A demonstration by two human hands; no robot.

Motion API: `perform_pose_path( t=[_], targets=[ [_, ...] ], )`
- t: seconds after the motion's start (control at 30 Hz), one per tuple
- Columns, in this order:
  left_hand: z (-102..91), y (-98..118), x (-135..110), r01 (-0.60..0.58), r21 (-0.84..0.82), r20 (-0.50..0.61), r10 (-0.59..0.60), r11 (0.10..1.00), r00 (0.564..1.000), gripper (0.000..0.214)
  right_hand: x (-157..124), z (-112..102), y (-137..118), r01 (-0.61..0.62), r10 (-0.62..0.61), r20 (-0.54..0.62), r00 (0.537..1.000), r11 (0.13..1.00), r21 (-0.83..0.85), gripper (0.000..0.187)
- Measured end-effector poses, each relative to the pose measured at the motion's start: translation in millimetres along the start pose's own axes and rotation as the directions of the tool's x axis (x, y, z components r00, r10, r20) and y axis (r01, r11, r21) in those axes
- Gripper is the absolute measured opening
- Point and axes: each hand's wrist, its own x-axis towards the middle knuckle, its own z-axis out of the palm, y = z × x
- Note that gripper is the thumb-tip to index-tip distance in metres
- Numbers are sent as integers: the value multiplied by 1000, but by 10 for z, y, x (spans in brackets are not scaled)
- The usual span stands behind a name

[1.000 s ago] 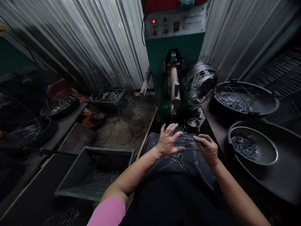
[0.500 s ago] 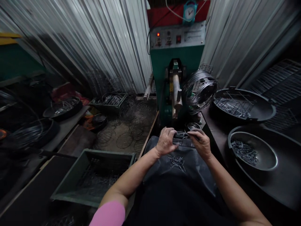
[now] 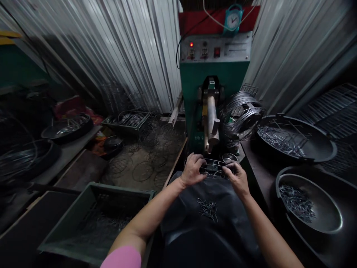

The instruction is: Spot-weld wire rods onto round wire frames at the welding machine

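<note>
My left hand [image 3: 194,170] is closed on the left side of a small wire rack [image 3: 213,175], thumb below and fingers curled over it. My right hand [image 3: 238,178] pinches the right side of that rack between thumb and fingertips. The rack is held just over my knees, below the tip of the machine's metal arm [image 3: 212,121] and apart from it as far as I can see. Its thin wires are partly hidden by my fingers. On the dark apron [image 3: 234,208] over my lap lies a loose pile of short bent wires [image 3: 208,209].
A green machine [image 3: 192,89] with a lit red lamp stands ahead. Wire coils [image 3: 241,115] hang beside its arm. To the right are a wide pan [image 3: 323,149] and a metal bowl [image 3: 329,216] holding wire pieces. A green crate [image 3: 61,230] stands at left.
The view has shifted slightly, so the machine and lap sit lower. Both hands keep hold of the wire rack, whose tilt looks different, with a long curved wire now showing.
</note>
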Motion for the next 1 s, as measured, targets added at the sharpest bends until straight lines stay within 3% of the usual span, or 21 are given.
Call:
perform_pose_path(
  t=[0.33, 0.7, 1.0],
  targets=[
    [156, -264, 56, 78, 42, 25, -79, 996, 997, 26, 218, 223, 253, -64, 64, 5, 998, 991, 118, 30],
    [175, -403, -5, 42, 61, 3, -42, 997, 999, 21, 282, 239, 122, -88, 80, 79, 994, 991, 102, 29],
    [207, -468, 111, 7, 29, 8, -7, 1000, 1000, 22, 378, 194, 138, -107, 95, 139, 986, 991, 84, 23]
  ],
)
